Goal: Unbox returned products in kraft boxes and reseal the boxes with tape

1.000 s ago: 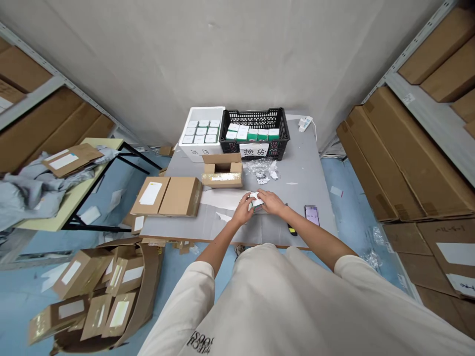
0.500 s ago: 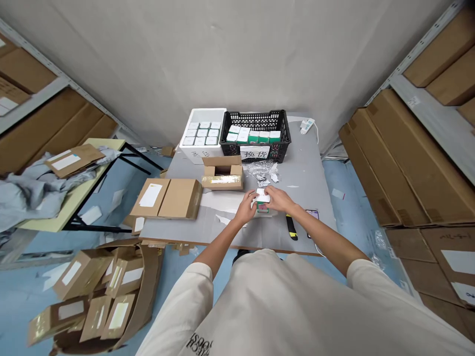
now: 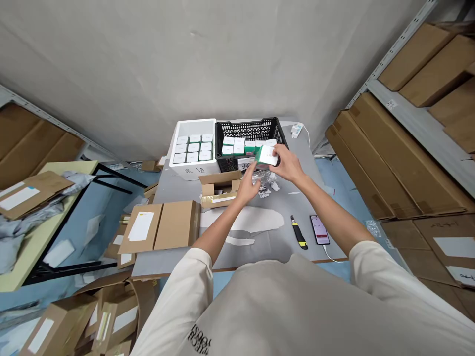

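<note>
A person in a pale short-sleeved shirt is working with two bare hands over a grey worktop (image 3: 222,259). The right hand (image 3: 286,165) is grasping a small white-and-green box (image 3: 267,155), pinching its right side between thumb and fingers. The box is tilting slightly, its white top facing the camera, and is overlapping the front right edge of a black crate (image 3: 225,162) in the view; whether the two are touching cannot be told. The left hand (image 3: 248,188) is holding nothing, its thumb and fingers spreading apart, one fingertip reaching right beside the box; contact there is unclear.

Inside the crate, similar boxes (image 3: 239,142) are sitting in rows. A white bin (image 3: 195,172) is standing at its left, holding nine more in a three-by-three block. An open carton (image 3: 219,178) is resting in front of them, while clear plastic wrap (image 3: 262,176) and crumpled paper (image 3: 274,186) are lying behind the hands. Two closed brown cartons (image 3: 177,225) are occupying the left end. A black-and-yellow utility knife (image 3: 299,232) is lying near the right forearm, just beside a phone (image 3: 319,230) that is showing a lit screen and trailing a white cable (image 3: 333,259).
</note>
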`<state>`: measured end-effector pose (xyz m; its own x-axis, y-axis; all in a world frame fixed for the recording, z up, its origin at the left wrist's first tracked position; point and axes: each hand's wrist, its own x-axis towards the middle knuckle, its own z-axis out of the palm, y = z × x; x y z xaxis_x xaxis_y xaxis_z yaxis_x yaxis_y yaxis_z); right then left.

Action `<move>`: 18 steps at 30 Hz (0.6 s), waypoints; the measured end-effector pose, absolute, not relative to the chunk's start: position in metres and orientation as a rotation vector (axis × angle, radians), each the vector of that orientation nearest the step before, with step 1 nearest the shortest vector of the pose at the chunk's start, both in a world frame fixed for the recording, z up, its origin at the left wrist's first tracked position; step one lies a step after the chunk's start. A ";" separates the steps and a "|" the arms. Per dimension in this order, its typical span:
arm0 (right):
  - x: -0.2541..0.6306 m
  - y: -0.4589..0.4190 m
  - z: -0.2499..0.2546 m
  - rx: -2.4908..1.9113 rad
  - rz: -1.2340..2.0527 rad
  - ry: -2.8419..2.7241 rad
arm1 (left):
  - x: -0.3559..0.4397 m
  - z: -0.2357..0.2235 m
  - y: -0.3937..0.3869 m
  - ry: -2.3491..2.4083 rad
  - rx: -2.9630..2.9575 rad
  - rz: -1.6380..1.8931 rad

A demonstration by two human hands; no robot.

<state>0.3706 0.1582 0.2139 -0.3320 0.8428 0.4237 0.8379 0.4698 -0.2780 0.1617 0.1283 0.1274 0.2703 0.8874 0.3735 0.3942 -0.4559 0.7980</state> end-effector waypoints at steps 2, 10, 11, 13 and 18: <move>0.360 0.184 0.215 -1.396 -0.017 -2.197 | 0.156 0.130 0.155 1.152 1.932 1.120; 0.337 0.284 0.205 -1.423 -0.028 -2.176 | 0.146 0.138 0.260 1.136 1.859 1.132; 0.335 0.297 0.201 -1.432 -0.023 -2.176 | 0.147 0.135 0.272 1.129 1.841 1.139; 0.332 0.322 0.191 -1.454 -0.013 -2.186 | 0.148 0.127 0.294 1.119 1.803 1.130; 0.328 0.379 0.157 -1.510 0.004 -2.224 | 0.145 0.103 0.334 1.149 1.752 1.060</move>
<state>0.3282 0.3790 0.1569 -0.2998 0.8832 0.3606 0.8818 0.4008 -0.2486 0.1447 0.3345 0.1032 0.2457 0.9430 0.2243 0.2998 -0.2940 0.9076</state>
